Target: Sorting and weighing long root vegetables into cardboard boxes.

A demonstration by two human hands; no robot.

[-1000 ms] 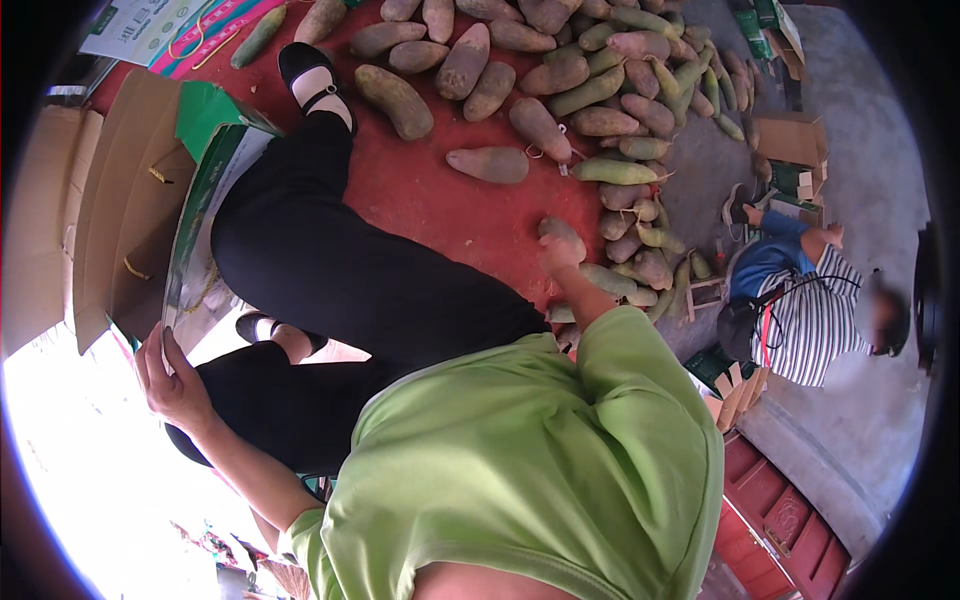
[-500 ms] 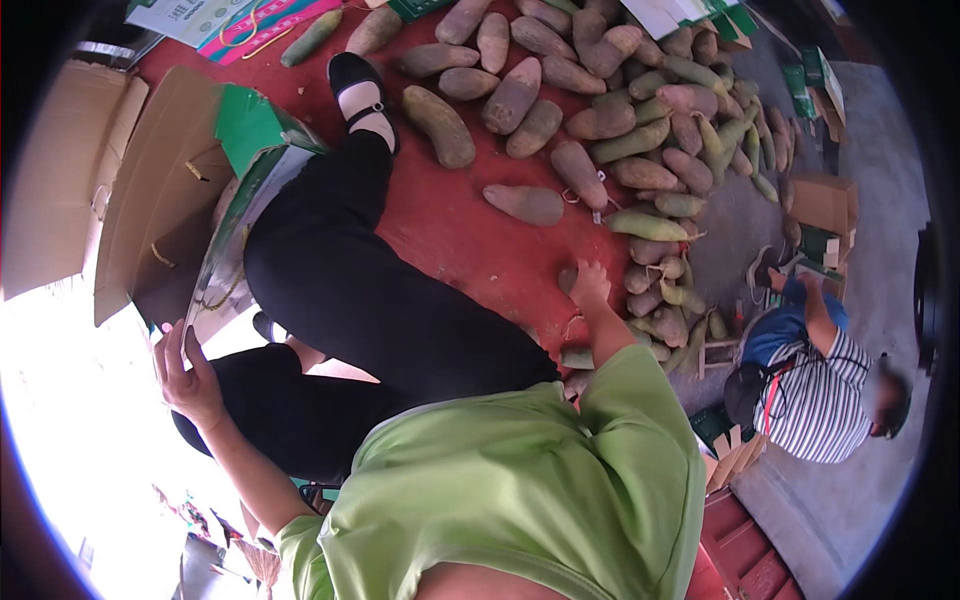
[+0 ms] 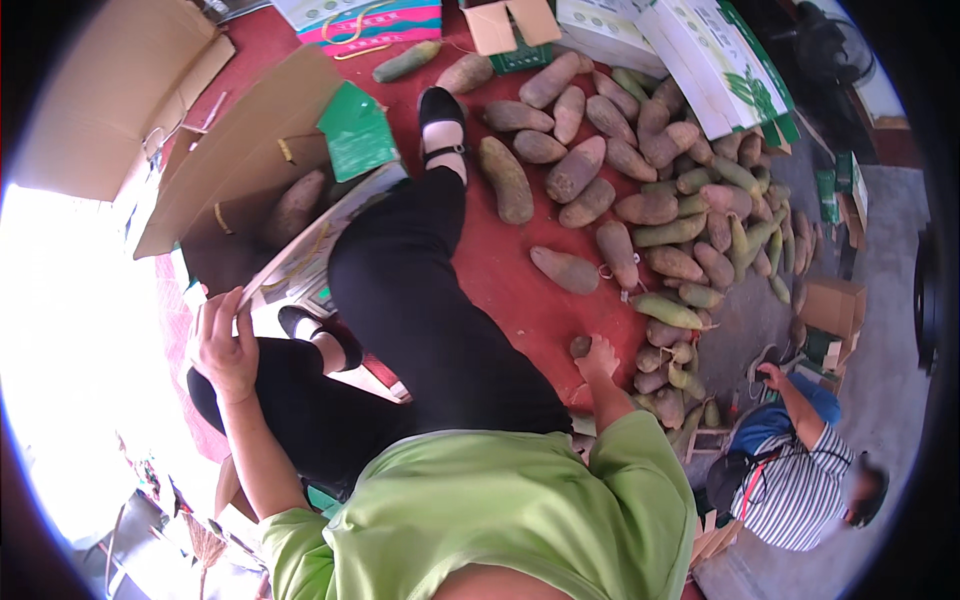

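Observation:
My left hand [image 3: 225, 345] grips the upper edge of an open cardboard box [image 3: 240, 165], thumb on one face and fingers on the other. Inside that box lies a reddish-brown radish [image 3: 297, 208], partly shaded. My right hand [image 3: 598, 358] is low over the red floor, its fingers closed around a small dark, rounded root vegetable [image 3: 580, 346]; only one end of it shows. Just beyond, a single radish [image 3: 565, 270] lies apart, near another with a white tie [image 3: 617, 254]. To the right spreads a large heap of green and reddish radishes [image 3: 680, 230].
A green box flap [image 3: 360, 130] stands beside my black-shoed foot [image 3: 442, 130]. White-and-green cartons [image 3: 715, 70] sit at the far side. On the right a person in a striped shirt [image 3: 790, 490] sits near a small wooden stool [image 3: 708, 440] and a brown carton [image 3: 832, 305].
The view has swung, bringing the radish inside the box into sight. My right hand has shifted slightly left over the floor, the dark vegetable still at its fingers. My left hand keeps the box edge.

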